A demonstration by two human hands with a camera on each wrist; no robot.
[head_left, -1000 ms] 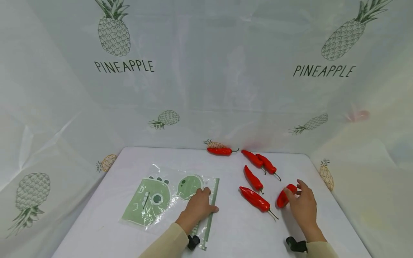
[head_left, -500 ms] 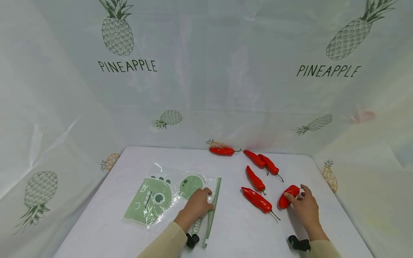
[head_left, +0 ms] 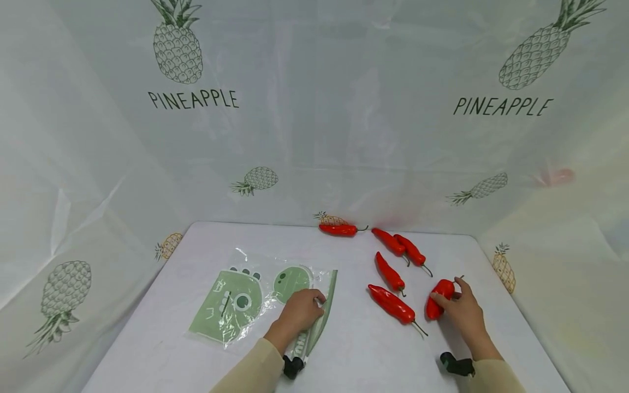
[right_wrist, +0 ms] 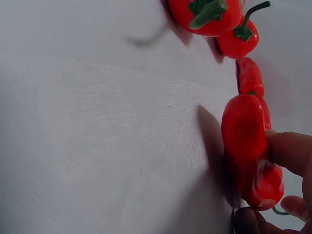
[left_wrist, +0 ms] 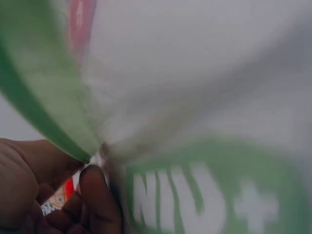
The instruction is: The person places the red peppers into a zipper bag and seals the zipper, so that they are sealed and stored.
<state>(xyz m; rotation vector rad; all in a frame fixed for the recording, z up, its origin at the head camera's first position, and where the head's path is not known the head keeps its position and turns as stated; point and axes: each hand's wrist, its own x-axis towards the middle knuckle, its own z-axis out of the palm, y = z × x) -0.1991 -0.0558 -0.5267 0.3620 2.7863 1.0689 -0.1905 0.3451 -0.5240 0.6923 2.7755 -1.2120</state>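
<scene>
A clear plastic zip bag (head_left: 267,297) with green monster prints lies flat on the left half of the table. My left hand (head_left: 298,314) pinches its green-edged opening between thumb and fingers. Close up in the left wrist view, the green strip (left_wrist: 53,102) bends up from the pinching fingertips (left_wrist: 95,180). On the right, my right hand (head_left: 463,310) grips a stubby red pepper (head_left: 440,300), thumb on its near side and fingers beyond. The right wrist view shows this pepper (right_wrist: 243,129) lengthwise beside the thumb (right_wrist: 290,151); its stem end is partly hidden by the hand.
Between the hands lie a large red chilli pepper (head_left: 391,304) and a slimmer one (head_left: 390,271). Further back are two side by side (head_left: 410,251) and one more (head_left: 338,230) at the table's far edge. Pineapple-printed sheeting (head_left: 339,136) encloses the back and sides of the white table (head_left: 236,234).
My right fingers have closed round the stubby pepper, which has turned slightly. My left hand has drawn the bag's green edge a little nearer, and that edge now curves.
</scene>
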